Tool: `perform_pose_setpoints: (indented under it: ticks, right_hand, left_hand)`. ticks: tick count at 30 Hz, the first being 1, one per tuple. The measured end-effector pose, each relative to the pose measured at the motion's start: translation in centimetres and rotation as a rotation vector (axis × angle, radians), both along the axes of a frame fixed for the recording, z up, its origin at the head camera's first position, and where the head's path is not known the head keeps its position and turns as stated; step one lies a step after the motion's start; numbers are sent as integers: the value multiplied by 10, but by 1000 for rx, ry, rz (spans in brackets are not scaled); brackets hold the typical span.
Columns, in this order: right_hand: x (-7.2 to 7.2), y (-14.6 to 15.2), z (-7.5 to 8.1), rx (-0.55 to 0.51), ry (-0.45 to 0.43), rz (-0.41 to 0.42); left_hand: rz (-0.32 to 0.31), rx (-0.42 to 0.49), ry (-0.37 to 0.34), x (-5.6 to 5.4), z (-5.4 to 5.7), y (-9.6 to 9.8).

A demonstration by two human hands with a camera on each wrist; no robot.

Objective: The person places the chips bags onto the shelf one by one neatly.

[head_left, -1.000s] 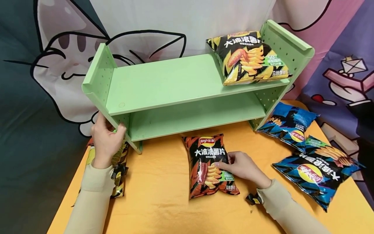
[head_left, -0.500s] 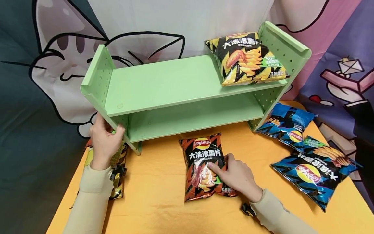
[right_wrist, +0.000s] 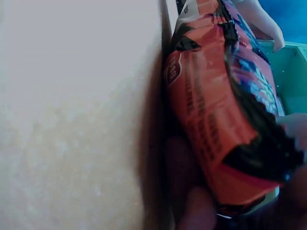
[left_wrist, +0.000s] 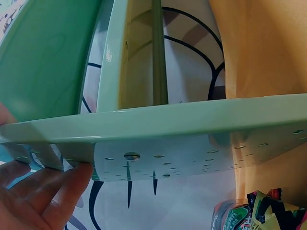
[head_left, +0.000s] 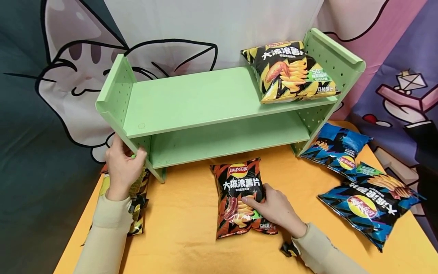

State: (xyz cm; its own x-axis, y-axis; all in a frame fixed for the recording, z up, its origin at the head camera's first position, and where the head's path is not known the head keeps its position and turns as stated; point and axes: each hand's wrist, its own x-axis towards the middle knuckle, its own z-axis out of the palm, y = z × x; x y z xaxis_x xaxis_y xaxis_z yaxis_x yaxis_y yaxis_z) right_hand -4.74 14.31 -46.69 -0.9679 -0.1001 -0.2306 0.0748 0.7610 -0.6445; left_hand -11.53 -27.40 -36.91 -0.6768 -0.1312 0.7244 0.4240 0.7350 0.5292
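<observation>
With thumb and fingers, my right hand (head_left: pixel 278 209) grips the right edge of a red and black chip bag (head_left: pixel 236 207), front face up, just above or on the yellow table. In the right wrist view the red side of this chip bag (right_wrist: pixel 206 110) sits between thumb and fingers. My left hand (head_left: pixel 124 163) holds the left side panel of a green two-tier shelf (head_left: pixel 191 99). Left wrist view: its fingers (left_wrist: pixel 67 191) lie against the panel's outer face. A yellow and black chip bag (head_left: pixel 287 72) leans on the upper tier's right end.
Two blue chip bags, a farther one (head_left: pixel 337 148) and a nearer one (head_left: pixel 369 203), lie right of the shelf. Yellow and black bags (head_left: pixel 138 213) lie partly hidden under the left forearm. A patterned cloth (head_left: pixel 164 23) hangs behind the yellow table (head_left: pixel 184 243).
The red chip bag has shifted slightly left, and my right hand has moved left and a little down with it. My left hand keeps its place on the shelf panel.
</observation>
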Motion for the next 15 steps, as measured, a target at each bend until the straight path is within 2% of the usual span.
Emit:
perform_pose_setpoints:
  ticks: [7, 15]
  right_hand:
    - [0, 0, -3, -95, -9, 27]
    - [2, 1, -2, -149, 52, 56]
  left_hand:
    - [3, -12, 19, 1, 1, -1]
    - [-1, -25, 25, 1, 0, -2]
